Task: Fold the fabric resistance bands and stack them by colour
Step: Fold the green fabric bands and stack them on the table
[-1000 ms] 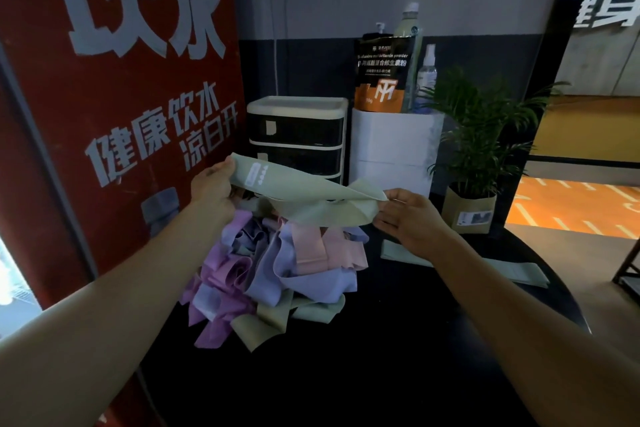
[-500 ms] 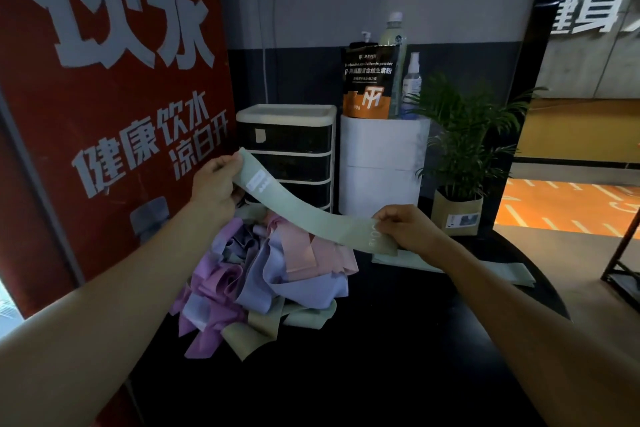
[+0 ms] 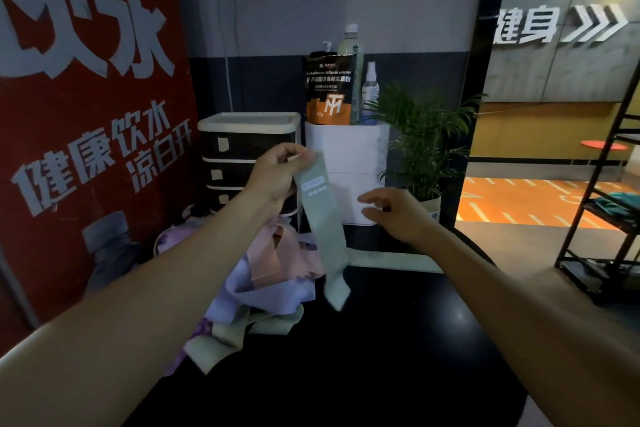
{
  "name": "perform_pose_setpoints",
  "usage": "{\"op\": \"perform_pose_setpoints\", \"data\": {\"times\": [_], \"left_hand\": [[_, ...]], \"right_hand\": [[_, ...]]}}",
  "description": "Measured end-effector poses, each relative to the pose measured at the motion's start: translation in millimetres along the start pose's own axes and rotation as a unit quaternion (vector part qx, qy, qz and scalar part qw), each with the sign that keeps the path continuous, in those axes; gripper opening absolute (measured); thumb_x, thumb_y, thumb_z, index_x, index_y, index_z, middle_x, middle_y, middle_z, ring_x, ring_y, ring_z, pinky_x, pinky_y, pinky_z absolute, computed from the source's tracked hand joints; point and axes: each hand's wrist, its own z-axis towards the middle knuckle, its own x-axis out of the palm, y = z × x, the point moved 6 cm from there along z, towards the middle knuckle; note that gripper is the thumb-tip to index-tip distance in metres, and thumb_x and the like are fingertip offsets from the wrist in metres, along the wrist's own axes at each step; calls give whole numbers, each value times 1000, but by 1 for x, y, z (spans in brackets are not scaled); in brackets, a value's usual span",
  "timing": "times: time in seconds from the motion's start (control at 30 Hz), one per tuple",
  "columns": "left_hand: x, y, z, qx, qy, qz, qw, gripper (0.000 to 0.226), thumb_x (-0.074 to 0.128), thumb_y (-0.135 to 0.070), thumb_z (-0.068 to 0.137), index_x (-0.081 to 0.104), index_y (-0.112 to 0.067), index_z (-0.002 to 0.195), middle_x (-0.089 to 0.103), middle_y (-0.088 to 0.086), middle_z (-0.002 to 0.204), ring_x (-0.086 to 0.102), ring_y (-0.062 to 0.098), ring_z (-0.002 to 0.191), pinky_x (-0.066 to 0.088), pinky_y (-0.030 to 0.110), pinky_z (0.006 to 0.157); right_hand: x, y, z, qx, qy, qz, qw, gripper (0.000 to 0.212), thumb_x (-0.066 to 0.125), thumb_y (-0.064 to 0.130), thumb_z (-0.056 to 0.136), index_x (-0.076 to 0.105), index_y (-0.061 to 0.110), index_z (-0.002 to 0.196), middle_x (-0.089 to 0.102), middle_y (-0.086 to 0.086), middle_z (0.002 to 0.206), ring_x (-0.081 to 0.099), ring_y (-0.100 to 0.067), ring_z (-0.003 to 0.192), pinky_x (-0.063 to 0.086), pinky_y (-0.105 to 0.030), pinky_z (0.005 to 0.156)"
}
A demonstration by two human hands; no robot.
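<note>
My left hand (image 3: 277, 172) pinches the top end of a pale green band (image 3: 323, 229), which hangs straight down above the round black table (image 3: 381, 340). My right hand (image 3: 394, 210) hovers just right of the hanging band with fingers spread, holding nothing. Below the left arm lies a tangled pile of bands (image 3: 263, 284) in pink, lilac, purple and green. Another green band (image 3: 391, 260) lies flat along the table's far edge, partly behind my right wrist.
Behind the table stand a black-and-white drawer unit (image 3: 247, 146), a white box (image 3: 349, 152) carrying a powder pouch and bottles, and a potted plant (image 3: 426, 146). A red sign (image 3: 86, 114) fills the left. A black metal shelf (image 3: 609, 218) stands at the right.
My right hand has let go of the green band's end. The band, stretched between both hands before, now dangles from my raised left hand alone.
</note>
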Motion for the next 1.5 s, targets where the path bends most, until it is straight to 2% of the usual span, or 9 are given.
{"op": "perform_pose_setpoints", "data": {"times": [0.23,0.37,0.5,0.6,0.83,1.0,1.23,1.37,1.5], "left_hand": [[58,-4,-2,29,91,63,993,12,63,-8,86,60,-15,78,61,4,80,58,14,72,51,27,70],[72,-3,-3,20,119,47,992,8,62,-8,87,60,-14,82,62,3,79,60,14,71,54,24,68],[80,24,-6,-9,158,80,984,27,69,-7,81,58,-11,105,65,5,98,62,16,87,52,26,79],[88,63,-14,-32,211,188,959,31,73,-5,77,60,-13,103,66,-1,90,61,9,78,52,20,71],[86,129,-7,-103,290,309,900,19,72,-3,78,65,-8,95,66,7,96,59,17,89,47,34,86],[77,155,7,-100,326,456,822,11,71,-10,81,62,-16,79,58,-3,72,51,9,67,39,24,66],[73,176,38,-113,255,479,832,8,59,-11,88,58,-12,81,50,0,66,44,10,58,34,20,49],[66,187,63,-78,109,436,890,9,70,-6,78,63,-10,81,57,6,75,52,19,72,41,25,63],[63,205,72,-72,27,396,915,16,76,-5,73,63,-11,80,61,8,80,56,21,78,40,25,71]], "right_hand": [[-38,48,14,-52,-45,72,995,22,65,12,86,60,1,104,55,-3,82,49,-9,68,39,-7,58],[-43,42,20,-35,-59,73,995,22,64,14,86,61,-8,88,47,-4,65,43,-14,61,39,-28,60],[-52,27,19,9,-97,128,987,10,64,6,85,63,-2,90,63,-26,89,64,-37,85,55,-49,78],[-64,5,15,69,-149,204,965,3,61,3,87,62,0,86,63,-30,101,64,-40,96,56,-49,81],[-92,-92,-6,195,-266,195,924,11,60,8,85,58,10,74,57,-7,68,60,-27,73,58,-46,72],[-90,-165,-25,278,-314,202,885,5,55,10,82,59,12,83,63,-16,80,62,-33,78,56,-45,74],[-72,-220,-47,346,-318,217,855,9,58,2,78,54,10,81,61,-13,78,64,-34,83,55,-51,81],[-64,-247,-50,376,-298,182,858,19,57,-1,75,50,15,69,59,-11,72,63,-40,88,53,-54,83],[-62,-261,-51,386,-274,93,876,15,54,2,81,60,4,94,63,-19,97,59,-37,98,45,-36,78]]}}
